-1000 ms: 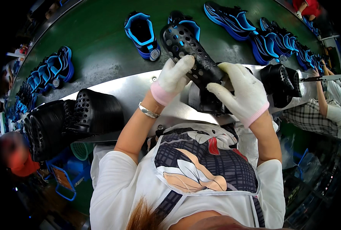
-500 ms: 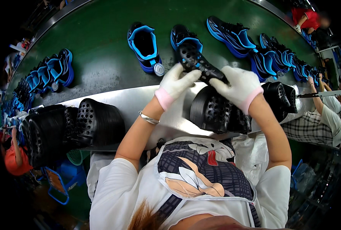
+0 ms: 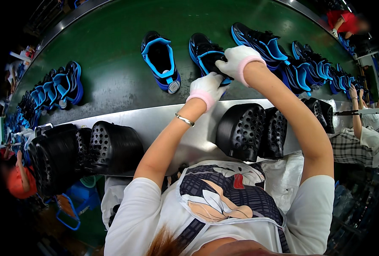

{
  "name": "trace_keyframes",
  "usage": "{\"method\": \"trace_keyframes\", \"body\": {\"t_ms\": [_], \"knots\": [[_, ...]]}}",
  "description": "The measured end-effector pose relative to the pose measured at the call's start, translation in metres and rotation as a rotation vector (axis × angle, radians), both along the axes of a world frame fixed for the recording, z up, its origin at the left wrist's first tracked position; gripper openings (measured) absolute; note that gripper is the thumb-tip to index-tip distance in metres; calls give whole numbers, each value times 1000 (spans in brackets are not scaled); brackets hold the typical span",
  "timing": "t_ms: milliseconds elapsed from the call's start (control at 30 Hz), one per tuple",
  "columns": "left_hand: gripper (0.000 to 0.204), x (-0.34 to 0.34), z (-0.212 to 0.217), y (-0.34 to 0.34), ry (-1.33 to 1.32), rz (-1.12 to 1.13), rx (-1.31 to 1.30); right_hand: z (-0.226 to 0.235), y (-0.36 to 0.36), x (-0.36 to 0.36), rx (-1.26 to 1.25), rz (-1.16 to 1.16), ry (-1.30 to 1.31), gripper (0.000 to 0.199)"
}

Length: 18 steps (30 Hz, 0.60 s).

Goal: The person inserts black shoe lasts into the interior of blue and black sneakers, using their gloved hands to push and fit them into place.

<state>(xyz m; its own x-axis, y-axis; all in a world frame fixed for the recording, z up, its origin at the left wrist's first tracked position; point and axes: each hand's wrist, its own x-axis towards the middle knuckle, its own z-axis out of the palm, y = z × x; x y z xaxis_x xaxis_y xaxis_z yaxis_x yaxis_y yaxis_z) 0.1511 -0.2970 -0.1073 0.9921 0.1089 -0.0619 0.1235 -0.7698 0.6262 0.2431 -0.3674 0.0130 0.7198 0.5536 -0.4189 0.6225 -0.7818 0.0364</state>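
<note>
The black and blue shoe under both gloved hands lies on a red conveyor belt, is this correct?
Not quite. In the head view the shoe under the left hand and right hand lies on a green conveyor belt, not a red one.

A broad green conveyor belt (image 3: 112,72) curves across the upper part of the view, bordered on its near side by a dull silver metal ledge (image 3: 164,123) and on its far side by a grey metal rail (image 3: 70,19). Beyond the rail the room falls into darkness. Low on the left, a blue wire crate (image 3: 68,211) stands on a dim brown floor (image 3: 48,222). The light is even from overhead, glinting off the ledge.
</note>
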Motion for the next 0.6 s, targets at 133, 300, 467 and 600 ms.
{"method": "trace_keyframes", "body": {"t_ms": [133,300,467,600], "knots": [[39,14,4,2,215,-75,-17,-33,16,-1,56,-8,-24,43],[42,24,7,21,422,-254,-100,-79,28,14,85,-165,112,35],[42,31,24,21,619,-229,-84,-88,50,25,208,-564,336,47],[71,40,12,27,646,-330,-73,-92,59,28,218,-642,376,59]]}}
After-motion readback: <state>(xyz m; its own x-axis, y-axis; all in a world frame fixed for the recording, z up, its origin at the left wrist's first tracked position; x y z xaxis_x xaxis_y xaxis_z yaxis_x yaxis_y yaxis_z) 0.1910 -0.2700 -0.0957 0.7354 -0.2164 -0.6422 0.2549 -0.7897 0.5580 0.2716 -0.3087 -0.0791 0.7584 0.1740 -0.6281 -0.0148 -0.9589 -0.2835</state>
